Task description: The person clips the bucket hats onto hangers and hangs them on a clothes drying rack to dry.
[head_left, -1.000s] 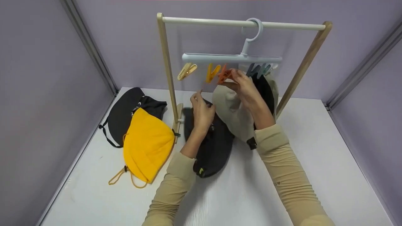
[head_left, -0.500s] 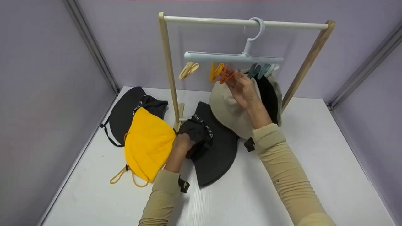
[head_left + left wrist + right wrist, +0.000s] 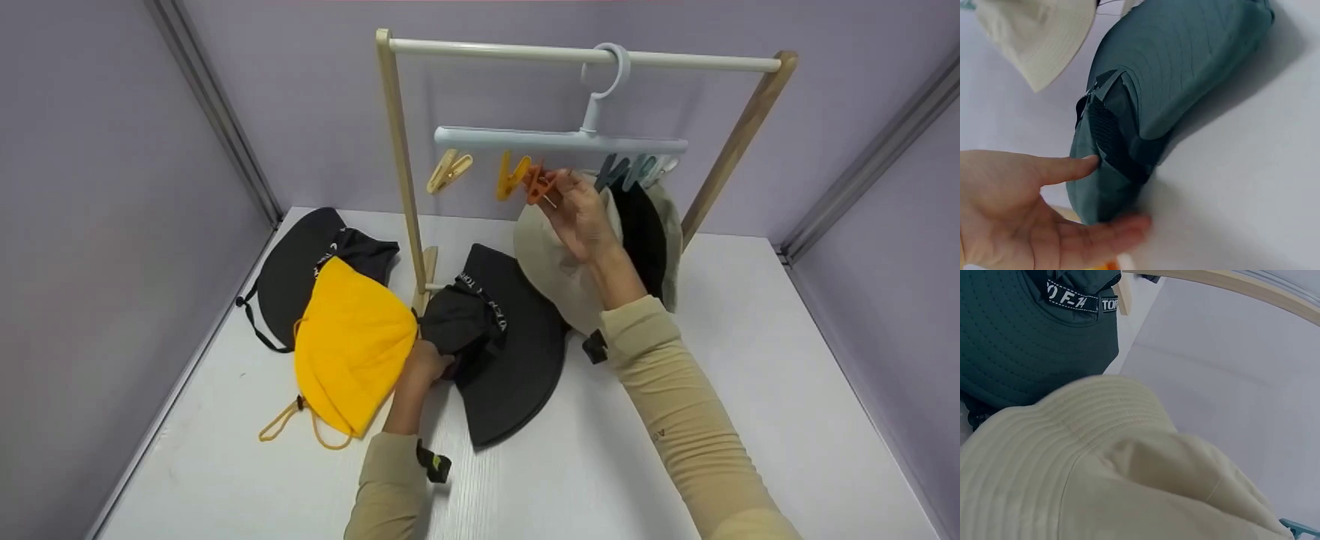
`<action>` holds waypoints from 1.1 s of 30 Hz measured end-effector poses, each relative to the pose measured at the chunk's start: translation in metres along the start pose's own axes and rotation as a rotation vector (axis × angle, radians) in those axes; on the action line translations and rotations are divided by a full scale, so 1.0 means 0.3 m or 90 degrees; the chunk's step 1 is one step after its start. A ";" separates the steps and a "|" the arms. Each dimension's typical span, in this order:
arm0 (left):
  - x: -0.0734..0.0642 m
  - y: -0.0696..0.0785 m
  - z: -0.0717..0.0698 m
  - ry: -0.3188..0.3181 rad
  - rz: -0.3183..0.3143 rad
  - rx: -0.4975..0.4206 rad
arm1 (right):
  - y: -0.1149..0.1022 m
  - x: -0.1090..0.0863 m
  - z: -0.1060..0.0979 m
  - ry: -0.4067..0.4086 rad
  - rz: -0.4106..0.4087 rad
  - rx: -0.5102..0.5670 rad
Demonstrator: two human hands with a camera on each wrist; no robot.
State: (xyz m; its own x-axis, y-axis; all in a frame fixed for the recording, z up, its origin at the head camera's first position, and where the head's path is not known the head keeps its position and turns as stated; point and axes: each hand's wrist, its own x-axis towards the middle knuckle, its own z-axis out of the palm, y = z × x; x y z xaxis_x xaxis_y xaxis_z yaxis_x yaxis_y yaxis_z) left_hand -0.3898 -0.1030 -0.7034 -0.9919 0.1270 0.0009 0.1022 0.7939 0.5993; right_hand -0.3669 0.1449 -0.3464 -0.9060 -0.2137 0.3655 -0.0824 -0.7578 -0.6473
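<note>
My right hand (image 3: 581,217) pinches an orange clothespin (image 3: 538,184) under the pale blue hanger (image 3: 510,138). My left hand (image 3: 425,365) is at the crown of a black brimmed hat (image 3: 525,352) lying on the table. In the left wrist view the left thumb touches the crown (image 3: 1086,197), and the straight fingers, blurred, reach past its lower edge. A beige hat (image 3: 551,262) hangs behind the right hand, beside another black hat (image 3: 637,232). The right wrist view is filled mostly by the beige hat (image 3: 1072,450); the right hand does not show there.
A yellow hat (image 3: 352,345) lies partly over a second black hat (image 3: 289,277) at left. Yellow (image 3: 511,178), cream (image 3: 448,172) and blue-grey clothespins (image 3: 609,172) hang from the hanger. A white rail (image 3: 495,51) on wooden posts (image 3: 401,157) carries it.
My left hand has gone from near the hanging clothespins down and left to the black hat's crown. My right hand stays at the orange clothespin, with only a small shift.
</note>
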 end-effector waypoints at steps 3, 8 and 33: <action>-0.016 -0.043 0.026 0.032 -0.093 -0.114 | -0.005 0.000 -0.004 0.005 0.003 -0.011; 0.027 -0.072 0.030 0.109 -0.039 -0.241 | -0.012 0.005 -0.002 -0.012 -0.003 -0.031; -0.159 0.862 -0.648 0.085 0.095 -0.334 | -0.048 0.044 0.038 0.030 0.039 -0.261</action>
State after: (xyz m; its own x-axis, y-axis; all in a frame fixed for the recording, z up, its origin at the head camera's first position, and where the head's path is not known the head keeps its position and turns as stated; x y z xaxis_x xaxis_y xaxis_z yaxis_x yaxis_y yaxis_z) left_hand -0.3307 -0.0193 -0.3928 -0.9740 0.1112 0.1973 0.2247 0.3661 0.9030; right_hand -0.3728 0.1459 -0.3246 -0.9313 -0.2151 0.2939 -0.1783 -0.4342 -0.8830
